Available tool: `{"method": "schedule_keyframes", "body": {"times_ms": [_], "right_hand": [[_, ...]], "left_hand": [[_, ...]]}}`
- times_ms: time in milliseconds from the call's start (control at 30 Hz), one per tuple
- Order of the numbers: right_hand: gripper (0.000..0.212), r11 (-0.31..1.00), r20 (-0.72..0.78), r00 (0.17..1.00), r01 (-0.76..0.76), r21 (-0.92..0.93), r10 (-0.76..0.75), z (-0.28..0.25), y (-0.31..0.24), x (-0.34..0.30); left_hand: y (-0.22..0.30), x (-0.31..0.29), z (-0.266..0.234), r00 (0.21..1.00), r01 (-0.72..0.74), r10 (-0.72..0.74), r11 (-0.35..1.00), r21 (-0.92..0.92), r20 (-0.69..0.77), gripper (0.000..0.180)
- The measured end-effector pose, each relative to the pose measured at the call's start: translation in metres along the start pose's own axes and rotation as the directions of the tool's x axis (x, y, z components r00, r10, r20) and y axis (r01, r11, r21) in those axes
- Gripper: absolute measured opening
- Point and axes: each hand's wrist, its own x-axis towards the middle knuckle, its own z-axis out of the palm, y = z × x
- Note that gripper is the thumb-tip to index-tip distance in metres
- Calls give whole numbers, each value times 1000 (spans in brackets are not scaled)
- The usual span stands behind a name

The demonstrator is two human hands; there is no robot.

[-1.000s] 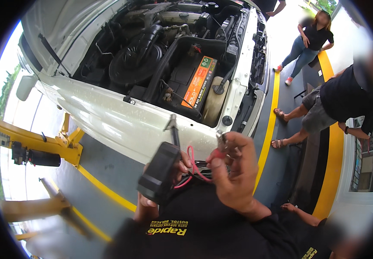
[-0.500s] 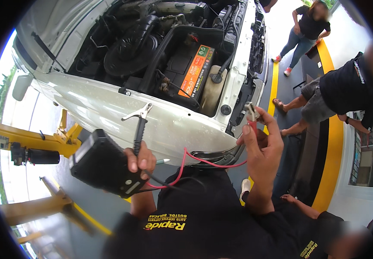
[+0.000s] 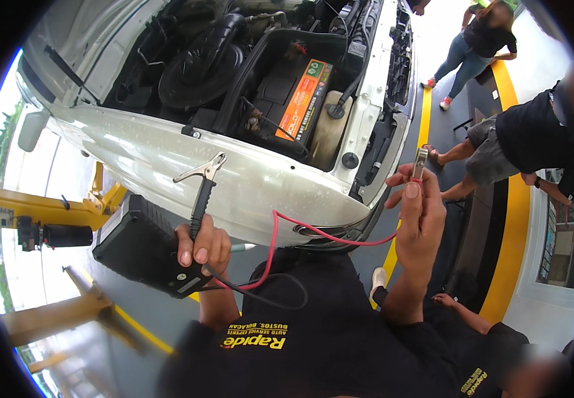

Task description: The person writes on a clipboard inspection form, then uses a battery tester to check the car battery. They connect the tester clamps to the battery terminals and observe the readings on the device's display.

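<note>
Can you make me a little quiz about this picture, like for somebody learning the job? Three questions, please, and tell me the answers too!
1. Which hand holds the black box?
2. True or false: the black clip is apart from the battery.
3. Fill in the blank: the wire leading to the right hand is coloured ____.

Key:
1. The left hand.
2. True.
3. Red.

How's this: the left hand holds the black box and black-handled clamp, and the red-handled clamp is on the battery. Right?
No: the right hand holds the red-handled clamp, away from the battery, in the head view. The rest is right.
</note>
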Motion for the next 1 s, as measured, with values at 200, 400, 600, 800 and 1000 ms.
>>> {"method": "schedule_keyframes", "body": {"times_ms": [200,400,600,800,1000], "right_hand": [[31,998,-32,998,54,-12,-55,-3,6,4],[36,999,4,999,35,-33,-35,1,17,6],[40,998,82,996,-47,32,44,1,24,16],[46,997,129,989,-73,10,71,-2,17,12],[46,970,192,970,-183,158,152,-20,25,-2]], "left_hand": [[4,5,0,999,52,-52,999,-8,10,10],[4,4,0,999,52,-52,998,-27,-3,10],[4,5,-1,996,81,-82,995,-50,-35,8],[0,1,10,995,87,-90,994,-62,-33,7],[-26,-13,41,996,34,-43,994,-109,-82,10]]}}
